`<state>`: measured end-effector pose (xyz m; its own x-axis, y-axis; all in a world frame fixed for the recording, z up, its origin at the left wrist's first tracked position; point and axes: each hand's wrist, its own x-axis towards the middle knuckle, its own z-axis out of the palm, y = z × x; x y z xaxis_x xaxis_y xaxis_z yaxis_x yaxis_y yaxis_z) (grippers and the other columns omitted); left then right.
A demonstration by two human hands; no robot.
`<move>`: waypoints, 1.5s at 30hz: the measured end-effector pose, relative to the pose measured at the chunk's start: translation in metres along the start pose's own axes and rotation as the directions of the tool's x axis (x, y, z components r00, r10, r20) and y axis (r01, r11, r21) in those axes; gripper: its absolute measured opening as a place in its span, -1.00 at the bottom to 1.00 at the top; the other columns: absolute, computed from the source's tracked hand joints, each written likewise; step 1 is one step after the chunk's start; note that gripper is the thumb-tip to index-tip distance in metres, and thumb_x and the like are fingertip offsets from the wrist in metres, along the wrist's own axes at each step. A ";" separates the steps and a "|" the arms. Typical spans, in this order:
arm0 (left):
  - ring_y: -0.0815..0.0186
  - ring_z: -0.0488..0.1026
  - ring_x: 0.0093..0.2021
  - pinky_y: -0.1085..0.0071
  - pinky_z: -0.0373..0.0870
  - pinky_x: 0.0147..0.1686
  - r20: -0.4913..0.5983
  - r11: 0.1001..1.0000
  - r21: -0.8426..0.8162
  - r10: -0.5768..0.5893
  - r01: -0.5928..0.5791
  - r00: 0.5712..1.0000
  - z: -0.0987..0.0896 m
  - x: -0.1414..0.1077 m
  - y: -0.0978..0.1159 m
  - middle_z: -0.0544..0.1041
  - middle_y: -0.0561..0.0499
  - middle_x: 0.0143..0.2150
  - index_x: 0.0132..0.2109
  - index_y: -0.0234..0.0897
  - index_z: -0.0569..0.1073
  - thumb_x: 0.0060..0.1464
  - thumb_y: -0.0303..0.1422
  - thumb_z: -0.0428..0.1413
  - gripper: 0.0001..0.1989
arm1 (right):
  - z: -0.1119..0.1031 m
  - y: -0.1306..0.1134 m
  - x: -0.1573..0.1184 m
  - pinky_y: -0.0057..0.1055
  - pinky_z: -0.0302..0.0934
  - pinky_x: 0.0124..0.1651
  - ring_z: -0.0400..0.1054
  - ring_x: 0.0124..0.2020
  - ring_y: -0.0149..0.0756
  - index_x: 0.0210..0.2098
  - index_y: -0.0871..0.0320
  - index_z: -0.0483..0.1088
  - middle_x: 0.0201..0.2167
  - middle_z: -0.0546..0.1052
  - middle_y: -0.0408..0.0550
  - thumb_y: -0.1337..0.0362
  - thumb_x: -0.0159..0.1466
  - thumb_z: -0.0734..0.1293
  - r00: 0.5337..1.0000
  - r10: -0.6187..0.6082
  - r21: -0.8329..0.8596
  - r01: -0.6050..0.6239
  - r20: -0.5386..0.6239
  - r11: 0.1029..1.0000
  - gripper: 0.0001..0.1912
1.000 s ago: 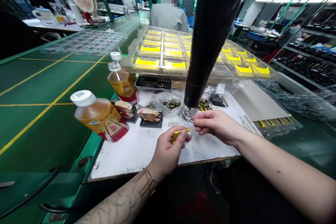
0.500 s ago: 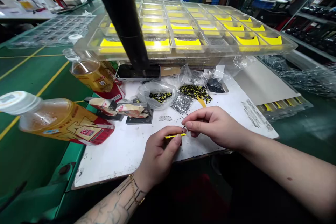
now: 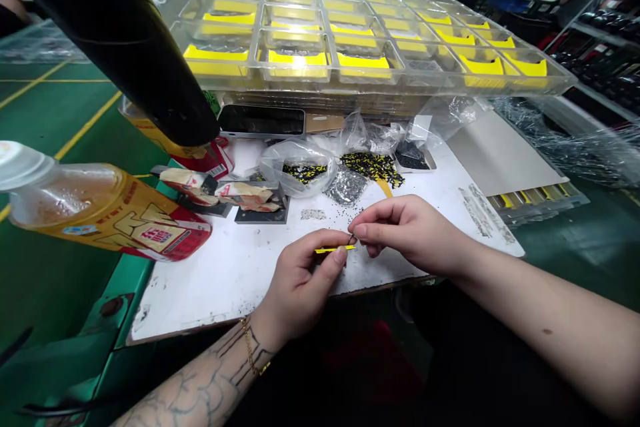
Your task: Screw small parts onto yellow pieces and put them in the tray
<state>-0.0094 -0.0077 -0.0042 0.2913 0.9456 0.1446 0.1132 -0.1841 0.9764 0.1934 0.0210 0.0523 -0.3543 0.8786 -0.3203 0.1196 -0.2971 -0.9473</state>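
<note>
My left hand [image 3: 300, 283] pinches a thin yellow strip [image 3: 334, 249] between thumb and fingers, with its tip pointing right. My right hand [image 3: 406, 230] meets the strip's end, its finger and thumb pinched on a tiny black piece [image 3: 351, 238]. Both hands are over a white work board [image 3: 215, 293] dotted with black specks. Beyond them lie a plastic bag of black-and-yellow pieces [image 3: 300, 170], a loose pile of similar pieces [image 3: 373, 167] and a crumpled silver mesh packet [image 3: 345, 185].
A large clear tray of yellow parts [image 3: 300, 33] sits behind a phone [image 3: 261, 121]. A bottle of amber drink [image 3: 95, 210] lies at left, under a black tube [image 3: 110, 33] that hides part of the view. Food wrappers [image 3: 245, 195] sit on a dark pad.
The yellow strip has turned from a broad tilted face to a thin edge. My right hand has come to its end, and the black tube has swung left as the view tilted down.
</note>
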 end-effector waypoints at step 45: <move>0.33 0.26 -0.30 0.34 0.23 -0.28 0.151 0.999 -0.046 0.002 0.005 0.989 -0.003 -0.004 -0.002 0.34 0.06 -0.29 -0.20 -0.22 0.30 0.35 -0.17 0.00 -0.78 | 0.021 0.006 -0.009 -0.56 0.09 -0.52 0.24 -0.62 -0.54 -0.51 0.27 0.48 -0.66 0.40 -0.19 0.15 0.16 0.49 0.988 0.152 0.130 -0.153 0.017 0.980 -0.70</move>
<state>-0.0135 -0.0102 -0.0059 0.4314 0.8940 0.1207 0.0707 -0.1669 0.9834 0.1782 0.0035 0.0496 -0.3479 0.8166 -0.4606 0.0511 -0.4741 -0.8790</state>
